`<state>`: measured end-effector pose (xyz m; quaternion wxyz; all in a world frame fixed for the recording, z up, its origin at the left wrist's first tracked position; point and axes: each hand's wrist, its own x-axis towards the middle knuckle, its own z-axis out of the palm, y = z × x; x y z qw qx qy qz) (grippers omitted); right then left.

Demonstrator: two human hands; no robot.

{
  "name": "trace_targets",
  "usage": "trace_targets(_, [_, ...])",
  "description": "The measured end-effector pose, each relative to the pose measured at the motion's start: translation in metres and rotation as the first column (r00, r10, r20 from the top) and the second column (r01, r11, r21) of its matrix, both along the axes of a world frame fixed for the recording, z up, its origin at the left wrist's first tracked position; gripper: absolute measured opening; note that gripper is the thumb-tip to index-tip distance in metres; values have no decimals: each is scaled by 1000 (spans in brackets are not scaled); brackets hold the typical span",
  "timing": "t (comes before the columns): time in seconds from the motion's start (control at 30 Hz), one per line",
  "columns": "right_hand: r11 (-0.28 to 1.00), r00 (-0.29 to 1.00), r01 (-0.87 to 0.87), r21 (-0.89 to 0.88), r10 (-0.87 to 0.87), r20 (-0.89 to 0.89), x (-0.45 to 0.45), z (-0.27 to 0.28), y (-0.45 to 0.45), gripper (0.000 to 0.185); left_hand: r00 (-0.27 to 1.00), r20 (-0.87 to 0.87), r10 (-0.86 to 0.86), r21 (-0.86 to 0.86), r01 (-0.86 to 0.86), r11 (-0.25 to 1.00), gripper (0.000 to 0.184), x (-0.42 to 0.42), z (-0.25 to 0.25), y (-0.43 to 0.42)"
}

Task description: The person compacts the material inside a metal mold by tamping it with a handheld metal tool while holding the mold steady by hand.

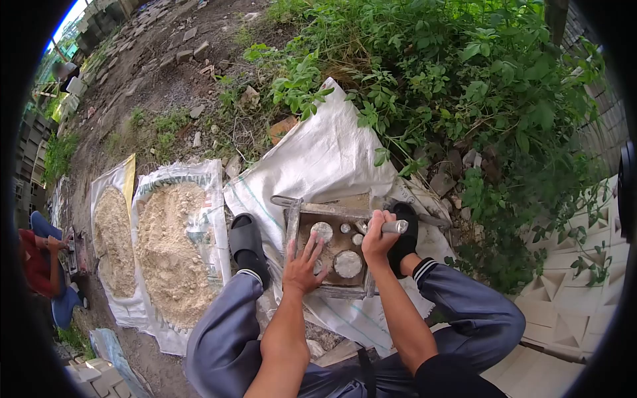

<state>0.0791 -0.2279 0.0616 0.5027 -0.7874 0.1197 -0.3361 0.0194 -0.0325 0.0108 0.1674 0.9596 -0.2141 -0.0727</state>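
Between my feet lies a wooden frame (328, 292) with a brown surface inside it. Several pale round pieces, large and small, sit in it, among them a large disc (348, 264) at the lower right and another disc (322, 231) at the upper left. My left hand (304, 266) is spread over the left part of the frame, fingers apart, beside the upper-left disc. My right hand (377, 240) is closed around a tool with a thick grey handle (396, 227) at the frame's right side; its working end is mostly hidden by the hand.
A white sack sheet (325, 152) lies under the frame. To the left, sandy powder (174, 249) is heaped on an opened sack. Leafy plants (478, 86) grow ahead and right. Patterned pale blocks (564, 292) stand at right. Another person (50, 265) sits at far left.
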Motion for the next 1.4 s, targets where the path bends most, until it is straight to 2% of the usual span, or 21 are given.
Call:
trace_targets(0.03, [1000, 1000, 0, -1, 0, -2, 8, 12, -2, 27, 1000, -3, 2, 0, -2, 1000, 80, -3, 0, 2])
trace_targets(0.1, [923, 896, -342, 175, 376, -235, 19, 39, -15, 33, 1000, -18, 3, 7, -3, 1000, 80, -3, 0, 3])
trace_targets(0.13, [880, 862, -459, 124, 475, -176, 26, 51, -23, 38, 1000, -28, 6, 11, -6, 1000, 81, -3, 1, 2])
trace_targets(0.17, [882, 864, -455, 122, 470, -182, 30, 60, -22, 38, 999, -32, 1, 6, -1, 1000, 81, -3, 0, 3])
trace_targets(0.23, [667, 765, -509, 544, 641, -70, 33, 75, -21, 39, 999, 46, -1, -20, 1, 1000, 80, -3, 0, 3])
trace_targets(0.27, [795, 832, -470, 384, 544, -108, 34, 58, -24, 40, 998, 60, 4, -27, -3, 1000, 80, 0, 2, 0])
trace_targets(0.37, [848, 918, -314, 428, 386, -91, 21, 69, -15, 40, 1000, -23, 7, -18, -7, 1000, 79, -2, 7, 2])
trace_targets(0.43, [882, 935, -310, 355, 351, -56, 7, 85, -14, 38, 1000, -4, 1, -19, -1, 1000, 79, 2, 3, 2])
trace_targets(0.53, [982, 1000, 5, 188, -9, 20, -11, 106, -2, 43, 1000, -27, 10, -16, -10, 1000, 80, -6, 1, 2])
trace_targets(0.57, [982, 1000, 10, 190, -15, 27, -11, 87, -6, 43, 999, -38, 9, -20, -10, 1000, 80, -2, 3, 2])
trace_targets(0.63, [998, 997, 62, 7, -62, -47, -6, 52, -12, 37, 1000, -21, 4, -9, -4, 1000, 79, -3, 6, 3])
trace_targets(0.67, [990, 997, 48, 134, -39, -70, -9, 50, -9, 35, 1000, -12, 8, -3, -8, 1000, 79, -3, 7, 1])
trace_targets(0.77, [992, 984, -128, 21, 129, -120, 3, 47, -26, 34, 999, 32, 6, -41, -5, 999, 79, -5, 3, 3])
trace_targets(0.83, [990, 988, -133, 51, 137, -76, -3, 65, -22, 35, 999, 47, 6, -34, -5, 999, 79, 0, 3, 0])
trace_targets(0.93, [921, 999, -39, 387, 25, 41, -29, 85, -12, 36, 1000, -3, 23, -96, -23, 995, 81, -8, 4, 5])
trace_targets(0.97, [920, 999, -37, 389, 22, 43, -26, 68, -13, 36, 1000, -9, 17, -69, -17, 997, 79, -5, 4, 5])
trace_targets(1.03, [990, 992, -60, 125, 73, -106, -17, 25, -23, 37, 1000, -10, -4, -53, 3, 999, 78, -5, 3, 2])
trace_targets(1.1, [997, 994, -55, 50, 59, -96, -7, 34, -26, 38, 997, 78, -2, -38, 5, 999, 78, -4, -6, 1])
trace_targets(1.23, [962, 973, 220, 165, -203, -111, -28, 97, -8, 41, 999, 38, 10, -41, -8, 999, 82, -6, -1, 5])
trace_targets(1.33, [981, 984, 140, 132, -122, -132, -30, 12, -24, 41, 999, 44, -4, -64, 7, 998, 81, -4, 0, 1])
trace_targets(1.4, [926, 968, 26, 377, 71, -240, -28, 47, -24, 40, 1000, -30, 6, -58, -8, 998, 80, -2, -1, 1])
